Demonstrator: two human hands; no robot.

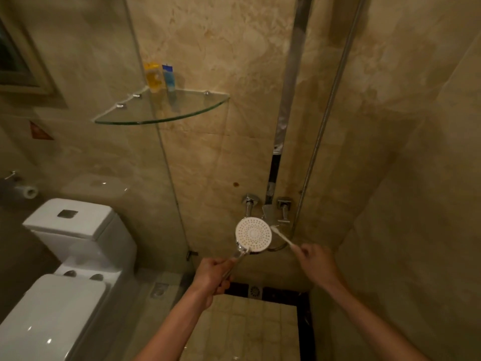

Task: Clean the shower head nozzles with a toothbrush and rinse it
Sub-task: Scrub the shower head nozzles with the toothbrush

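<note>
Both hands busy, I read scrub step: left hand [212,276] grips shower head [253,234] handle, right hand [313,261] pinches toothbrush [282,237] (bristles at right rim); next, sweep across nozzles.

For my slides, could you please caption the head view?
Left hand holds the shower head face-up; right hand sets a toothbrush at its rim.
</note>
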